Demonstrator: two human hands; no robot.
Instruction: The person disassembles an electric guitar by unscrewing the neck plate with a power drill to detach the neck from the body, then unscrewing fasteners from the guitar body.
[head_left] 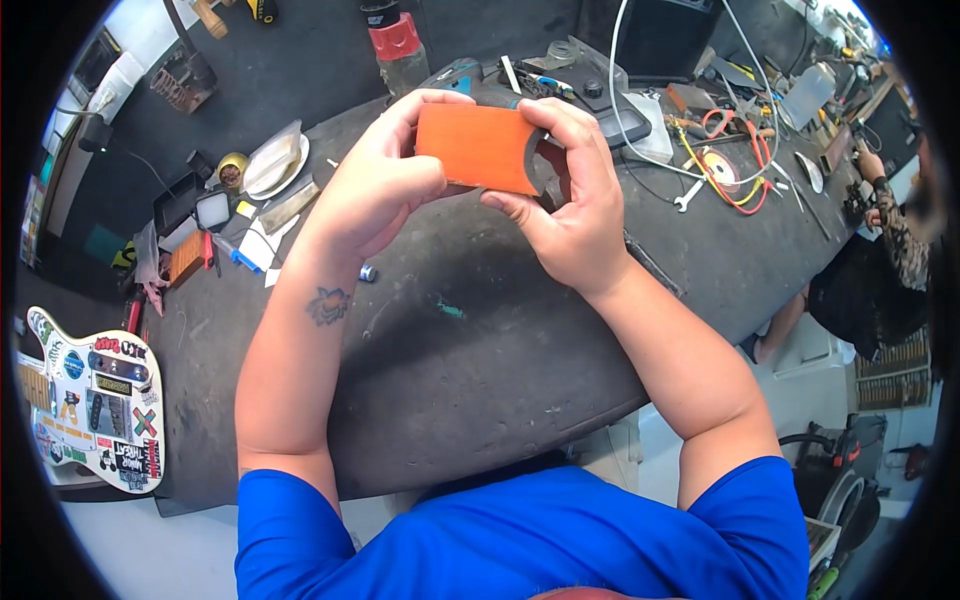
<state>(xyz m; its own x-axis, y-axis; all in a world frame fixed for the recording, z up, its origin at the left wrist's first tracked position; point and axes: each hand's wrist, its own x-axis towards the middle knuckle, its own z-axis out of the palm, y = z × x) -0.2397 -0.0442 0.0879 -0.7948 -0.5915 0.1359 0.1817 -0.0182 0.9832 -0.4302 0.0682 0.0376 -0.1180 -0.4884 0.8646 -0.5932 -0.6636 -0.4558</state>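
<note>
An orange block (475, 145) with a curved, dark end on its right side is held up above the dark worktable (480, 400). My left hand (375, 175) grips its left end, thumb across the front face and fingers along the top edge. My right hand (585, 200) pinches the right end, with the index finger at the upper corner and the thumb below. Between the right thumb and fingers the dark curved part shows. The back of the block is hidden from view.
A sticker-covered guitar body (100, 400) lies at the left edge. Toward the back stand a red-topped container (398, 50) and a dark tray (620, 115). Cables, a wrench (688, 195) and red-handled scissors (720, 122) crowd the right. Another person (880, 270) is at far right.
</note>
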